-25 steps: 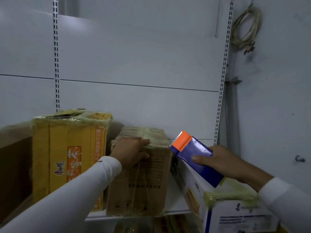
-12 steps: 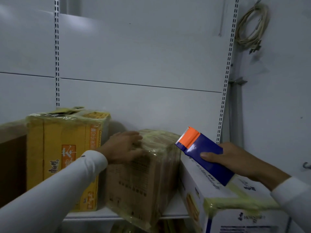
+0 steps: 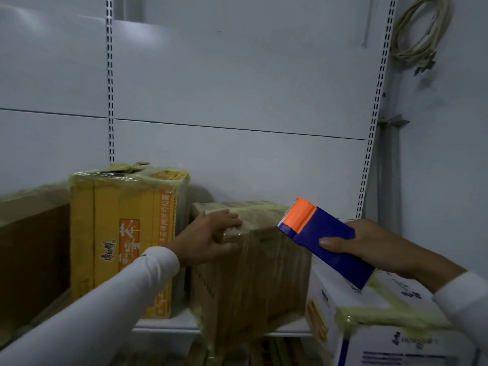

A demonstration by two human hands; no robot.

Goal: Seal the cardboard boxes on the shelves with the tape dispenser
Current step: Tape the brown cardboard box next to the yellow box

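Blue plastic dispenser (image 3: 327, 241), orange-tipped with a toothed edge, is sitting gripped in the right hand (image 3: 369, 247) above a white box (image 3: 375, 313); the left hand (image 3: 208, 240) is grasping the tape-wrapped brown box (image 3: 253, 281) on the shelf (image 3: 169, 324).

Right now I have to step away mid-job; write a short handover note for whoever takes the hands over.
Left hand: grips the top front corner of the brown box, which sits on the shelf with its front bottom edge past the lip.
Right hand: holds the tape dispenser, orange cutter end pointing at the brown box, not touching it.
Yellow box stands to its left, white box to its right, nearer the camera.
Done: all three boxes show yellowish tape or wrap.
Left: whether the brown box's top seam needs more tape cannot be told; check, then tape it.
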